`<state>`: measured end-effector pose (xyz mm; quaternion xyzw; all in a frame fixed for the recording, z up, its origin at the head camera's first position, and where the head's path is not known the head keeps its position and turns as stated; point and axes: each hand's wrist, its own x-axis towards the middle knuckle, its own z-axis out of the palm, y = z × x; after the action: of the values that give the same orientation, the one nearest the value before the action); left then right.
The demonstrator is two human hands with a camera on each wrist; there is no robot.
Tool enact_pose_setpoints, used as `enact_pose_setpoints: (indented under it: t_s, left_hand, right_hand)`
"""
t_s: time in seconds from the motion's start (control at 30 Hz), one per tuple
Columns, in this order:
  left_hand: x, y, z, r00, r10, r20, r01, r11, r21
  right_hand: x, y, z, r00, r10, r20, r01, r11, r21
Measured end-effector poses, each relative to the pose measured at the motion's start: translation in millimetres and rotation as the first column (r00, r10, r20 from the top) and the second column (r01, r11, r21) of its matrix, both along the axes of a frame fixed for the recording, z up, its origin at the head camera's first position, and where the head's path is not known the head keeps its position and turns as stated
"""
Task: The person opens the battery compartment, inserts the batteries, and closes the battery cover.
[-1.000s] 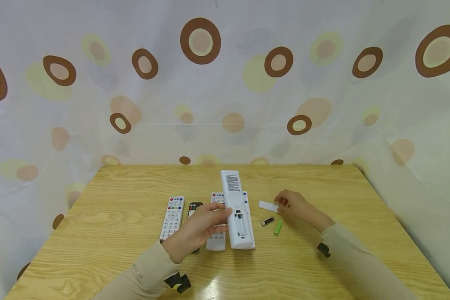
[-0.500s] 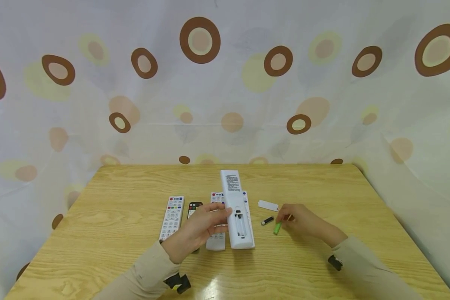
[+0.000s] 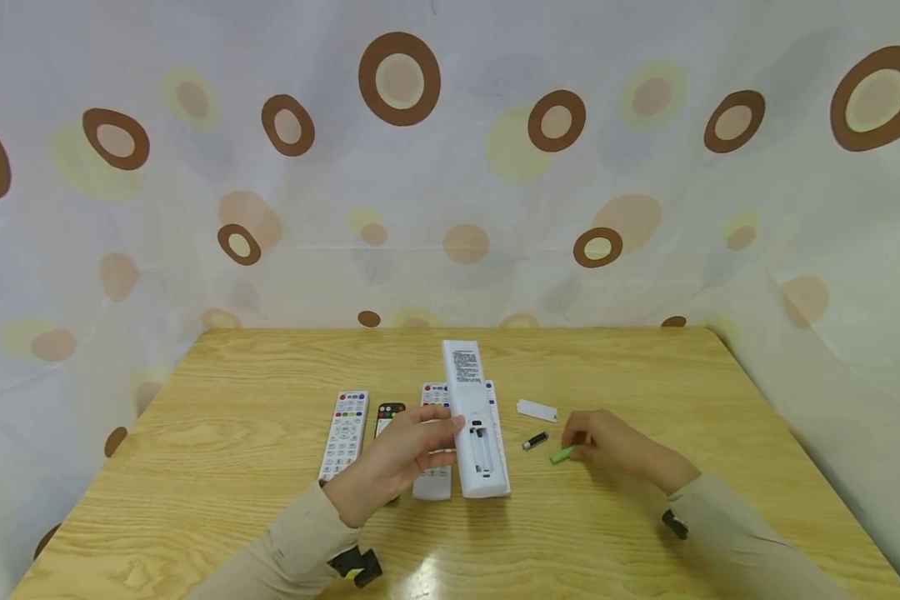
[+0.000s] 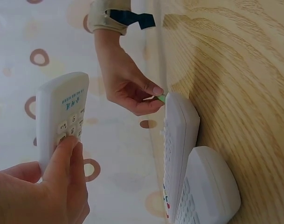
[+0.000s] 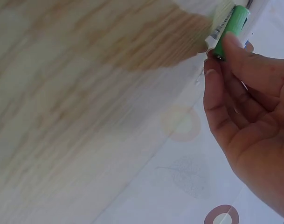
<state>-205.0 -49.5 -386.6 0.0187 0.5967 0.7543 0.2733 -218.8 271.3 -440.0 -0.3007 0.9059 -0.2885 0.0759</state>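
Observation:
My left hand (image 3: 401, 450) grips a white remote control (image 3: 467, 402) above the table, its back turned up in the head view. The battery compartment (image 3: 482, 451) in that back is uncovered and holds no battery. In the left wrist view the button side of this remote (image 4: 62, 107) shows under my fingertips. Further right, my right hand (image 3: 607, 446) pinches a green battery (image 3: 562, 454) between thumb and fingers, close over the table. The right wrist view shows the green battery (image 5: 232, 30) at the fingertips. A black battery (image 3: 536, 441) lies left of it, and behind lies a white battery cover (image 3: 537, 410).
On the wooden table (image 3: 270, 367), a white remote (image 3: 345, 433) lies at the left with a black remote (image 3: 390, 411) beside it. Two more white remotes, one of them (image 3: 432, 483) in the middle, lie partly under the held one. A patterned curtain (image 3: 465, 167) hangs behind.
My right hand has moved from the battery cover toward me to the green battery, pinched it and turned it more sideways. The left hand and its remote have stayed in place.

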Motion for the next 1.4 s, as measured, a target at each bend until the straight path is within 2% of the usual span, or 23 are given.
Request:
enact_pose_setpoints:
  t_s: [0.2, 0.3, 0.37, 0.5, 0.67, 0.77, 0.87, 1.0, 1.1, 1.27, 1.4]
  left_hand:
    - [0.0, 0.0, 0.3, 1.0, 0.002, 0.005, -0.003, 1.0, 0.008]
    - [-0.4, -0.1, -0.1, 1.0, 0.002, 0.005, -0.002, 1.0, 0.016]
    - [-0.5, -0.4, -0.4, 1.0, -0.001, 0.003, 0.001, 1.0, 0.019]
    - [-0.5, -0.3, -0.8, 1.0, -0.006, 0.0, 0.006, 1.0, 0.027]
    - [-0.2, 1.6, -0.3, 1.0, -0.012, 0.002, 0.012, 0.999, 0.042]
    - [0.5, 3.6, 0.3, 1.0, -0.025, -0.002, 0.025, 0.998, 0.055]
    - [1.3, 5.1, 1.1, 0.999, -0.04, -0.015, 0.041, 0.997, 0.068]
    - [2.5, 6.2, 2.4, 0.998, -0.055, -0.031, 0.057, 0.996, 0.071]
    - [3.4, 7.3, 3.2, 0.998, -0.062, -0.028, 0.064, 0.995, 0.073]
    - [4.2, 9.7, 4.0, 0.998, -0.069, 0.005, 0.068, 0.992, 0.105]
    - [3.8, 10.4, 3.7, 0.998, -0.059, 0.003, 0.058, 0.991, 0.118]
  right_hand:
    - [4.2, 2, 4.8, 1.0, -0.03, -0.007, 0.029, 0.998, -0.052]
    - [8.1, -1, 10.5, 0.998, -0.06, -0.017, 0.057, 0.985, -0.161]
    - [10.5, -6, 15.2, 0.997, -0.07, -0.024, 0.061, 0.959, -0.277]
    - [17.9, -20, 29.1, 0.997, -0.067, -0.042, 0.038, 0.873, -0.486]
    - [32.2, -48, 51.6, 0.989, -0.11, -0.098, 0.03, 0.8, -0.599]
    - [38.7, -65, 61.8, 0.987, -0.087, -0.138, -0.02, 0.775, -0.632]
    - [41.6, -79, 67.2, 0.982, -0.058, -0.18, -0.068, 0.782, -0.62]
    - [42.3, -90, 69.3, 0.97, -0.072, -0.232, -0.072, 0.827, -0.557]
    - [42.5, -95, 68.5, 0.962, -0.092, -0.257, -0.058, 0.85, -0.523]
    - [42.2, -101, 62.3, 0.943, -0.113, -0.312, -0.071, 0.85, -0.523]
    - [43.0, -105, 57.0, 0.917, -0.106, -0.383, -0.109, 0.859, -0.5]
